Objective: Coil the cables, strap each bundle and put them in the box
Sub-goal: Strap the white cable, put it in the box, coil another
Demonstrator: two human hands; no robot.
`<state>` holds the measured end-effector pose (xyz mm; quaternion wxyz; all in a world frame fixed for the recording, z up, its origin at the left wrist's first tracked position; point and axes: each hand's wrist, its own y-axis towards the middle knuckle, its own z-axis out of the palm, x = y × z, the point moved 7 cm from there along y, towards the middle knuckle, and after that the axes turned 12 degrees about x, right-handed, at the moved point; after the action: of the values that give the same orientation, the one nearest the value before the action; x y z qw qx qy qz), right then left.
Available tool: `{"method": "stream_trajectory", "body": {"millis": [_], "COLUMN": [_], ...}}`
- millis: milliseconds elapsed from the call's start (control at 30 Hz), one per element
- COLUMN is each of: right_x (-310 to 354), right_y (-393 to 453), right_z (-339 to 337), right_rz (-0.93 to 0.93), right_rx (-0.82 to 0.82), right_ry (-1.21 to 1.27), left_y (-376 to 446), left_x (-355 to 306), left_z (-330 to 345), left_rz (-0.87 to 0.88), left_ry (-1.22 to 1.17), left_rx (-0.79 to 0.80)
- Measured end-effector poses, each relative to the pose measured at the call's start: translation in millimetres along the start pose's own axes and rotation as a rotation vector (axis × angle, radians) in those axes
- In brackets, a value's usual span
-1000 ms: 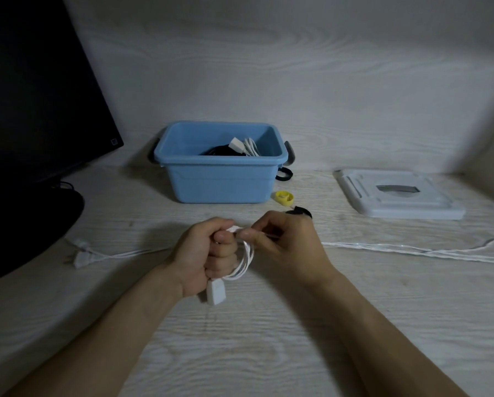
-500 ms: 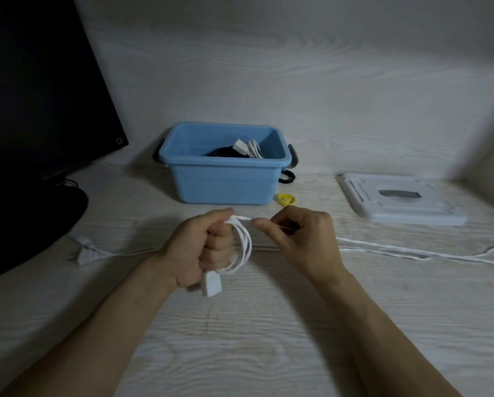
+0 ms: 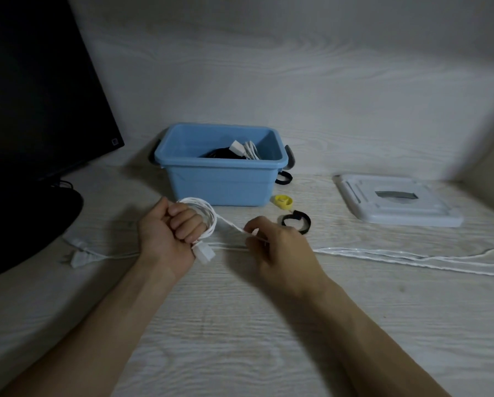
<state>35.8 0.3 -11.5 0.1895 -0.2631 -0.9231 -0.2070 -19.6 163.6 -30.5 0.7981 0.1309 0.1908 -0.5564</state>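
Pale wood-grain desk (image 3: 240, 339) carries a dark monitor (image 3: 34, 96) at left, a blue box (image 3: 220, 181) at centre already holding coiled cables, and a white lid (image 3: 394, 202) lying flat to the right. Left hand (image 3: 168, 239) is fisted round a coil of white cable (image 3: 208, 219) just in front of the box, its white plug (image 3: 205, 252) protruding below, while the right hand (image 3: 277, 247) pinches the taut strand beside it, the loose length trailing right across the desk. Smaller items: a black strap (image 3: 295, 222) and a yellow strap (image 3: 281, 201) lie rolled near the box's right front corner.
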Motion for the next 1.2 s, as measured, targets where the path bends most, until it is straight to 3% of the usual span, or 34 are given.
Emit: {"method": "stream_trajectory", "body": {"millis": [100,267,333,467,600,767,933,1033,1200], "right_x": [-10,-37,-32,-8,20,25,29,31,32], "right_y": [2,0,-3,-3,-5,-7,-10,-12,-13], "right_z": [-9,-29,-27,-7,17,20,18,15,16], "right_rz": [0.034,0.202,0.175,0.03,-0.115,-0.157,-0.186,-0.219,-0.237], "right_rx": [-0.038,-0.232,-0.239,-0.047,0.128,0.11,0.104,0.105,0.125], "right_ry": [-0.036,-0.01,-0.031,-0.026,-0.067,-0.052,-0.002,0.03,0.081], "left_y": [0,1,2,11,13,7,-2,-6,-11], "left_x": [-5,-25,-27,-23,-21,-17,-6,0,-6], "left_z": [-6,-16,-18,-24,-25,-10,7,15,21], "left_rz": [0.041,0.162,0.181,0.219,0.31,0.457,0.484,0.498,0.576], "left_ry": [0.009,0.075,0.066,0.058,0.238,0.663,1.097,1.166,1.085], "left_rx": [-0.075,-0.174,-0.185,-0.206,-0.222,-0.168,0.018,0.135,0.145]}}
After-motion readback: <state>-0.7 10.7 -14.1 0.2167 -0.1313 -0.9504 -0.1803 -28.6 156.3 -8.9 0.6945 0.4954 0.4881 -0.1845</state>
